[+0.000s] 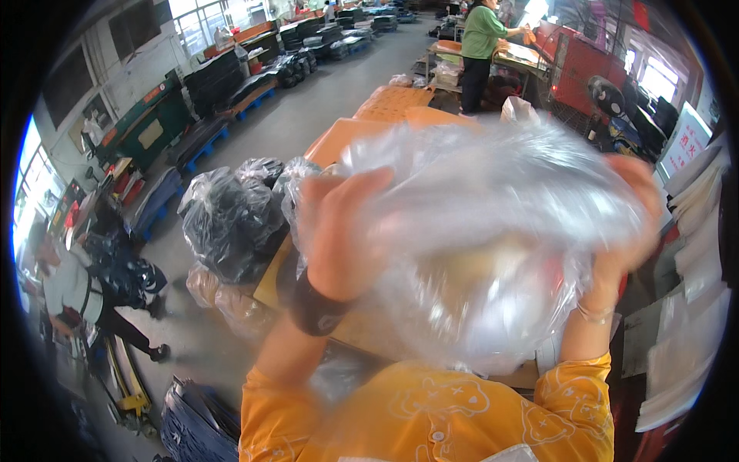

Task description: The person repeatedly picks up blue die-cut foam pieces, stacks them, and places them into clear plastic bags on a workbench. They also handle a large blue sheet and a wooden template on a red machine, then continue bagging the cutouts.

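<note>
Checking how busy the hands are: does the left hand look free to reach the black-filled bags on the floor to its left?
Probably not: the left hand grips the clear plastic bag with the right hand; the dark bags lie lower, apart.

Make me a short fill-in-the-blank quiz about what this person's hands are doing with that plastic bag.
1. Both hands, the left hand and the right hand, hold up a clear ____ bag.
2. The person's sleeves are ____ in colour.
3. A dark band sits on the ____ wrist.
4. On the floor to the left stand bags filled with ____ material.

Missing words: plastic; orange; left; black
</note>
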Tool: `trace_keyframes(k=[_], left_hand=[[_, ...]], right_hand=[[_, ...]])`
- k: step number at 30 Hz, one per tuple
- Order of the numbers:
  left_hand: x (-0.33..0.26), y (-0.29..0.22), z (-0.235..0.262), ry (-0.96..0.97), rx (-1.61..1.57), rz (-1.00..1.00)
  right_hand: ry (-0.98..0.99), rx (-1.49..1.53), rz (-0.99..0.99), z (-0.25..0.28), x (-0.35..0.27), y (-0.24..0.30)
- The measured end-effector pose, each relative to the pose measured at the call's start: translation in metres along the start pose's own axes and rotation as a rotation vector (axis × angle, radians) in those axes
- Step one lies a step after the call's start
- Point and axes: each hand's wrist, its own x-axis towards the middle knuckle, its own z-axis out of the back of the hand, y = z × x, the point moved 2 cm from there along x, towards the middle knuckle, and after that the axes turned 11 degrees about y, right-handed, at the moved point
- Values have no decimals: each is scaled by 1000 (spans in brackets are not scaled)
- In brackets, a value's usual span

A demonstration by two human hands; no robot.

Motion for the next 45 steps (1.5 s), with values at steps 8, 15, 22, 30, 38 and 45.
trace_keyframes(k=[8, 15, 22, 30, 38, 45], left_hand=[[-101, 23, -58, 1052, -349, 463], [-170, 43, -125, 1159, -829, 550], [-242, 102, -179, 1519, -403, 867], [-203, 123, -148, 1057, -28, 1136], [-187, 39, -216, 1699, -265, 439], [-271, 36, -240, 1831, -243, 589]], right_hand=[[1332, -290, -714, -23, -74, -58], [1006, -210, -1018, 10, -95, -106], [1199, -134, -314, -108, -136, -92], [2009, -502, -597, -168, -314, -152], [2011, -375, -741, -154, -352, -202], [1828, -559, -1118, -81, -275, -319]])
